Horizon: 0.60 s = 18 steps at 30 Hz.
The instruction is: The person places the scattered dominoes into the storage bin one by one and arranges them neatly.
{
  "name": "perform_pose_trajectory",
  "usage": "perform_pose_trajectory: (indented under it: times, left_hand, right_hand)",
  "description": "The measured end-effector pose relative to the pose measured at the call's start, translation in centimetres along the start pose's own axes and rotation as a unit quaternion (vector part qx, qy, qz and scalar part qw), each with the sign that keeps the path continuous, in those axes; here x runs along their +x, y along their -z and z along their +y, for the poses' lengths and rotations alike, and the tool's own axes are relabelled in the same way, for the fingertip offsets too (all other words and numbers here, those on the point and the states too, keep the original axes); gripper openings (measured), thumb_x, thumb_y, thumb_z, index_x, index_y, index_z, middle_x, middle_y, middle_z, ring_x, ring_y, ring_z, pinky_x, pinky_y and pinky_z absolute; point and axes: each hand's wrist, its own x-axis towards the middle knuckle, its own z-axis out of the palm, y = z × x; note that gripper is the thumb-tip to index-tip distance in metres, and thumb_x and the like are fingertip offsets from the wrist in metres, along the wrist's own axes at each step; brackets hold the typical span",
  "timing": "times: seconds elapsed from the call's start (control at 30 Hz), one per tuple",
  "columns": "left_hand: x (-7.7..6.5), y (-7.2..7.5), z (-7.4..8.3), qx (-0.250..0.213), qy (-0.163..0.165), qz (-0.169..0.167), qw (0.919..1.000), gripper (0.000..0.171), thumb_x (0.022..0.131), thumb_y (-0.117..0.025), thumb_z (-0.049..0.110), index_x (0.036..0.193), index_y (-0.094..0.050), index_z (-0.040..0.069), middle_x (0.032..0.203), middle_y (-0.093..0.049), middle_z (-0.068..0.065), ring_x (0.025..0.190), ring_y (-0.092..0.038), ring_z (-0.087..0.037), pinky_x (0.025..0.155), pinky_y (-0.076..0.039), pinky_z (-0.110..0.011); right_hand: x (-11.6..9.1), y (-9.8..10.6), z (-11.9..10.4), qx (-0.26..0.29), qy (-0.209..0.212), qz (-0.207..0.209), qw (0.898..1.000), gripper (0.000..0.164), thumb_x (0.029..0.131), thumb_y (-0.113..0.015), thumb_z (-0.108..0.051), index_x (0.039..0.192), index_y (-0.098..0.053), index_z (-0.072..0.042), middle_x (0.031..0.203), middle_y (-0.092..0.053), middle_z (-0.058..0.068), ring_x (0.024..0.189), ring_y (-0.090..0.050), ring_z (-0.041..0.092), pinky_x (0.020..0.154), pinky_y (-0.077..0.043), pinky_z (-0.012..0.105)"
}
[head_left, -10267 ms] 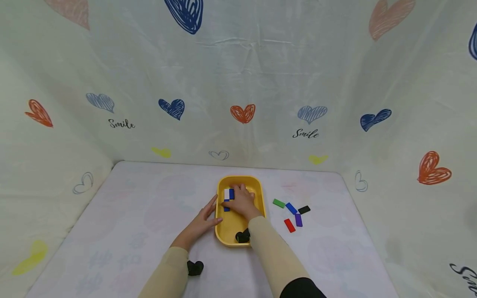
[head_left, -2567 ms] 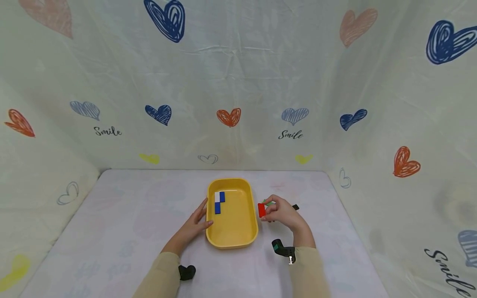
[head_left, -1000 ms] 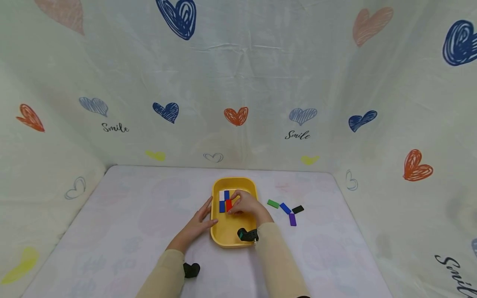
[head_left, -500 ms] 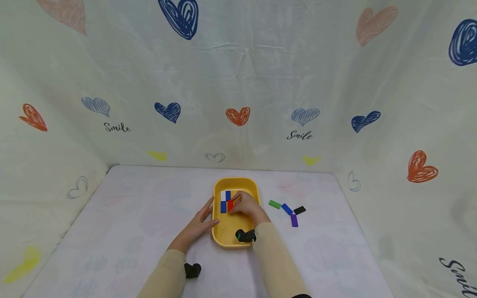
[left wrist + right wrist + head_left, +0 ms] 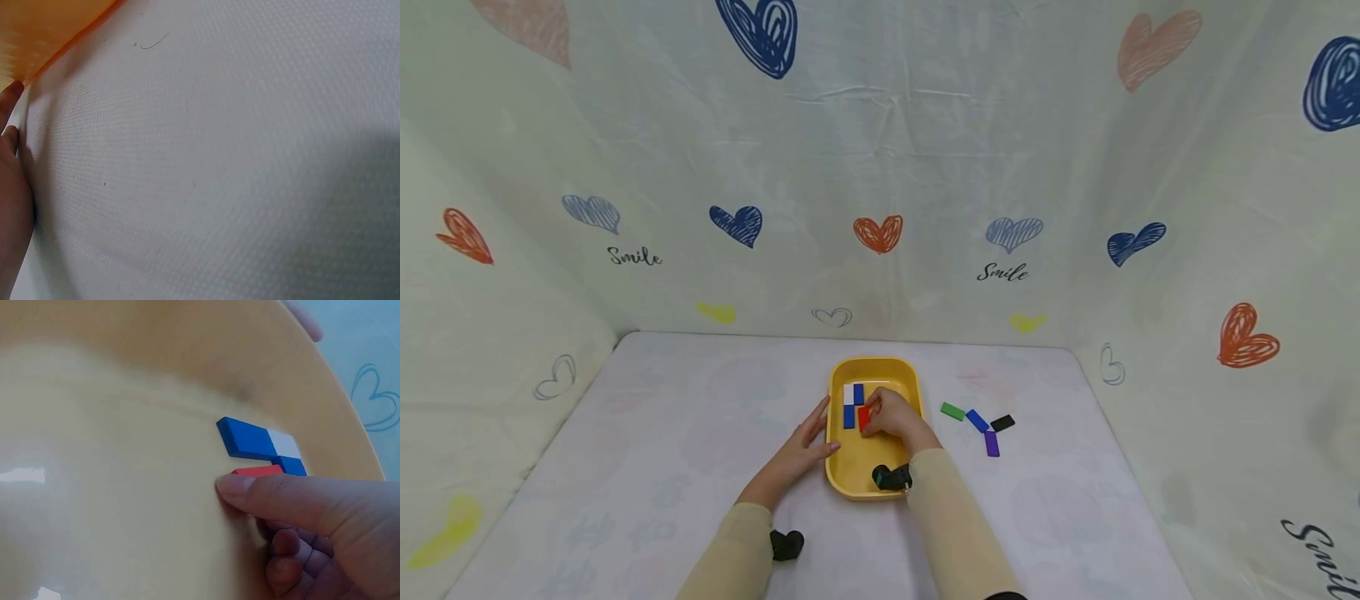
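In the head view a yellow tray (image 5: 868, 481) lies on the table. My left hand (image 5: 792, 460) rests against its left rim with the fingers extended; the left wrist view catches only the edge of that hand (image 5: 12, 187). Inside the tray, my right hand (image 5: 897, 415) pinches a red flat rectangular block (image 5: 863, 417) between thumb and fingers. This block sits low, close beside a blue block (image 5: 848, 417). Just beyond are a white block (image 5: 848, 394) and another blue block (image 5: 859, 394), side by side. In the right wrist view my thumb partly covers the red block (image 5: 259, 470).
To the right of the tray, a green block (image 5: 952, 411), a blue block (image 5: 977, 421), a black block (image 5: 1003, 423) and a purple block (image 5: 992, 443) lie loosely on the white table (image 5: 700, 417). A black wrist camera (image 5: 892, 477) overhangs the tray's near end.
The right hand left the tray, took the red block from the table and brought it in beside the blue ones. Lately its fingers shifted slightly nearer. The left hand stayed at the rim.
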Motion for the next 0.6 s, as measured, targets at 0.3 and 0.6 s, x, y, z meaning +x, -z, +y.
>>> perform_pose_trajectory:
  times: [0.3, 0.6]
  left_hand:
    - [-0.17, 0.0, 0.21, 0.0, 0.006, -0.001, 1.0, 0.086, 0.085, -0.073, 0.042, 0.155, -0.022, 0.039, 0.154, -0.035, -0.016, 0.146, -0.011, -0.039, 0.108, -0.002, -0.07]
    - [-0.5, 0.02, 0.64, -0.001, 0.002, -0.003, 1.0, 0.085, 0.086, -0.073, 0.039, 0.155, -0.023, 0.037, 0.153, -0.035, -0.016, 0.147, -0.008, -0.038, 0.109, 0.001, -0.068]
  right_hand:
    - [-0.05, -0.15, -0.16, -0.019, -0.002, 0.005, 1.0, 0.045, 0.07, -0.087, -0.003, 0.104, -0.058, -0.007, 0.078, -0.055, 0.007, 0.069, -0.053, 0.019, 0.064, -0.046, 0.027]
    - [-0.05, -0.1, -0.07, -0.018, 0.002, 0.004, 1.0, 0.046, 0.07, -0.086, -0.003, 0.106, -0.058, -0.007, 0.08, -0.055, 0.007, 0.07, -0.052, 0.02, 0.064, -0.046, 0.027]
